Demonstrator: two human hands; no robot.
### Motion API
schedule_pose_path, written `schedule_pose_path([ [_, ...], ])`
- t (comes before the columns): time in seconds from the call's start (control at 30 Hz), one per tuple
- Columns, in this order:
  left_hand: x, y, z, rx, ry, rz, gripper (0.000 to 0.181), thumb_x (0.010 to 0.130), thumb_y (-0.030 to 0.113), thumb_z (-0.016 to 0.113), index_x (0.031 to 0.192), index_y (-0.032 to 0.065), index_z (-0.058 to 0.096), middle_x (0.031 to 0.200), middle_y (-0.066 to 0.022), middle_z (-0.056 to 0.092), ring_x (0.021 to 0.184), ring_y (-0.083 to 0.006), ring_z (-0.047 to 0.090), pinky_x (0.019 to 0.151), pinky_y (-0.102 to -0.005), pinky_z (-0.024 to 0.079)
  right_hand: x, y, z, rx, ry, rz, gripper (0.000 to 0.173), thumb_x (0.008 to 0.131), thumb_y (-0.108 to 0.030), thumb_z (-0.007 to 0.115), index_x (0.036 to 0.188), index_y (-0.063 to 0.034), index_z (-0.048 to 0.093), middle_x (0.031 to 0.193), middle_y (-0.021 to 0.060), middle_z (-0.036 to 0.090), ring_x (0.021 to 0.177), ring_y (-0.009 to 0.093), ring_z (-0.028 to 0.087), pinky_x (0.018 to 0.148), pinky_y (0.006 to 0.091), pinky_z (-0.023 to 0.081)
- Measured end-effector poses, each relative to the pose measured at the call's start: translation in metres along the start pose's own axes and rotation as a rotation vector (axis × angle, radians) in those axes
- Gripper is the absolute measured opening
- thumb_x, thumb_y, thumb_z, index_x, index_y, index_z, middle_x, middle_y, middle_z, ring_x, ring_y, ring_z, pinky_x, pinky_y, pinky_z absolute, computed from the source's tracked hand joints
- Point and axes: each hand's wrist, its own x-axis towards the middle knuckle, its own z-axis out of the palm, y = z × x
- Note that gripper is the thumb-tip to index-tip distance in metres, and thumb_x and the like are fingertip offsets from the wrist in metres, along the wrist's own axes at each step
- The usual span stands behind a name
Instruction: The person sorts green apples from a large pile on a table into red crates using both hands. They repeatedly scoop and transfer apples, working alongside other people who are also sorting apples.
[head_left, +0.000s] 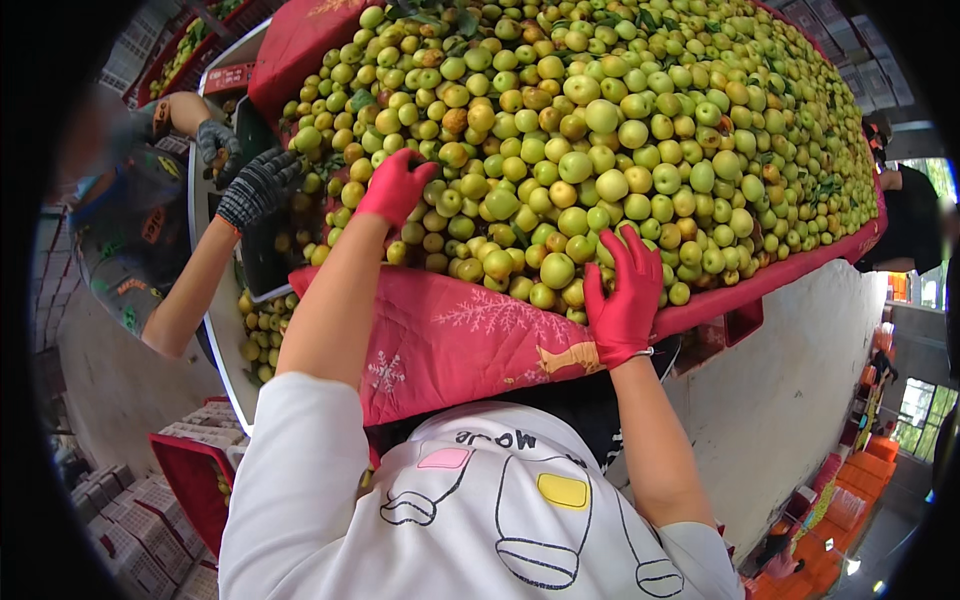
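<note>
A large heap of small round green-yellow fruits (577, 166), jujube-like and some browned, spreads before me. My left hand (397, 187), in a red glove, reaches over the heap's left part. Its fingers curl downward, and whether a fruit is inside is hidden. My right hand (626, 292), in a matching glove, rests at the near edge of the heap with thumb and fingers apart, touching fruits. Under the near edge lies a red quilted cloth (442, 330) printed with snowflakes and branches. A few green leaves (363, 100) are mixed among the fruits.
At left, a person's gloved hands (259, 187) work over a dark chute (262, 247) beside a white rim (202, 285). More fruits (262, 341) lie below it. A red crate (191, 476) stands lower left near stacked white crates (142, 536). Another person (911, 217) stands far right.
</note>
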Motion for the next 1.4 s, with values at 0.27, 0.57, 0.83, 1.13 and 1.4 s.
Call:
schedule_pose_path([
  [0.27,-0.060,0.078,0.042,0.657,-0.195,0.883,0.019,0.074,0.015,0.063,0.093,0.0112,0.064,0.078,-0.0077,0.062,0.074,-0.0254,0.063,0.063,-0.0373,0.051,0.002,-0.002,-0.001,0.007,-0.005,0.003,0.042,0.078,-0.013,0.068,0.119,-0.0122,0.060,0.129,0.0144,0.053,0.121,0.032,0.048,0.110,0.0535,0.028],
  [0.57,-0.034,0.059,0.072,0.578,-0.366,0.907,0.012,0.075,0.017,0.060,0.081,0.0095,0.066,0.086,-0.0099,0.061,0.081,-0.0284,0.063,0.065,-0.0414,0.051,-0.001,-0.003,0.000,0.008,-0.022,-0.002,0.041,0.080,-0.015,0.067,0.120,-0.0127,0.060,0.131,0.0138,0.052,0.123,0.031,0.047,0.110,0.0541,0.027],
  [0.83,0.058,0.066,0.012,-0.153,0.442,0.145,0.021,0.084,0.013,0.066,0.102,0.0054,0.062,0.104,-0.0186,0.066,0.094,-0.0357,0.063,0.079,-0.0411,0.051,0.002,-0.002,-0.002,0.018,-0.027,0.025,0.039,0.078,-0.014,0.068,0.117,-0.0120,0.061,0.130,0.0141,0.052,0.122,0.031,0.047,0.110,0.0540,0.026],
  [1.13,0.073,0.050,0.000,0.375,-0.136,-0.007,0.053,0.082,0.036,0.070,0.122,0.0029,0.058,0.111,-0.0211,0.065,0.106,-0.0348,0.062,0.089,-0.0410,0.050,0.002,-0.005,-0.004,0.022,-0.039,0.046,0.039,0.078,-0.013,0.068,0.117,-0.0119,0.060,0.129,0.0149,0.052,0.122,0.032,0.047,0.111,0.0542,0.026],
  [1.4,0.071,0.013,-0.033,-1.379,-0.003,-0.354,0.040,0.089,0.045,0.056,0.109,0.0103,0.058,0.088,-0.0074,0.064,0.068,-0.0182,0.060,0.053,-0.0304,0.046,0.001,-0.004,-0.003,0.014,-0.039,0.051,0.039,0.078,-0.014,0.068,0.117,-0.0117,0.060,0.130,0.0148,0.053,0.122,0.032,0.047,0.111,0.0542,0.025],
])
